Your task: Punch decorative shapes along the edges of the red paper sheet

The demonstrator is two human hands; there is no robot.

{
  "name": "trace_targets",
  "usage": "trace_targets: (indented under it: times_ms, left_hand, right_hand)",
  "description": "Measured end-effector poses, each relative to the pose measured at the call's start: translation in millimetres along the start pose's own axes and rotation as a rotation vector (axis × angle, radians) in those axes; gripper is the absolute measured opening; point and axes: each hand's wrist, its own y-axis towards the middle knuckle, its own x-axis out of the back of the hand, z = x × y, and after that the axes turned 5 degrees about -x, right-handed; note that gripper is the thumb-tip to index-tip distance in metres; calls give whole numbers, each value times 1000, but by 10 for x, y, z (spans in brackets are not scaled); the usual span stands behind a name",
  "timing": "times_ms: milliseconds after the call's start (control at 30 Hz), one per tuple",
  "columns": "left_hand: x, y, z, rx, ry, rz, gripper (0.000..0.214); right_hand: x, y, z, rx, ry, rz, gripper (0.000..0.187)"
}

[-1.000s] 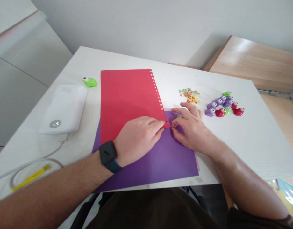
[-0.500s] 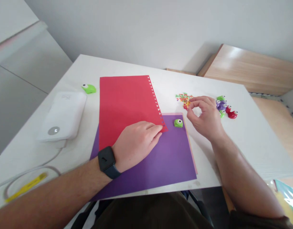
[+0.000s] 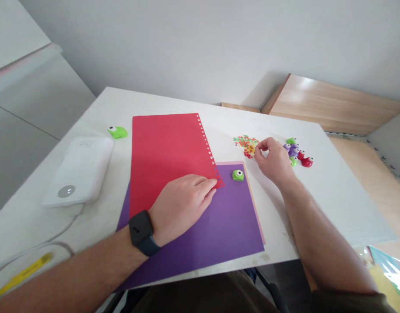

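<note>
My left hand (image 3: 183, 208) rests over a red sheet of paper (image 3: 165, 152), fingers closed at its lower right corner. Small punched holes run along the sheet's right edge. Under it lies a purple sheet of paper (image 3: 216, 230), on which a green craft punch (image 3: 238, 175) sits near the upper right corner. Farther right, my right hand (image 3: 274, 161) has thumb and forefinger brought together beside a pile of small coloured paper cutouts (image 3: 247, 143). Anything between those fingertips is too small to make out.
Several green, purple and red craft punches (image 3: 294, 152) stand beyond my right hand. Another green punch (image 3: 118, 132) is at the left, near a white power bank (image 3: 81, 171) with a cable. A yellow-tagged cable (image 3: 24, 274) lies front left. Wooden boards (image 3: 330, 104) border the right.
The view has shifted slightly. My right hand's fingers have drawn closer together and come nearer the pile of cutouts. My left hand stays on the red sheet.
</note>
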Motion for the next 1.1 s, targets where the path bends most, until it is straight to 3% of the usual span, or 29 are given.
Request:
trace_targets:
  times_ms: [233,433,1100]
  left_hand:
    - [-3,1,-1,-4,6,-4,24]
    - [3,-3,-7,-2,4,2,24]
    - [24,11,-21,-5,25,10,22]
  right_hand:
    - [8,-14,-6,-25,67,11,14]
    - [-8,-3,-30,-15,24,48,5]
    - [-13,-13,5,19,-39,88,9]
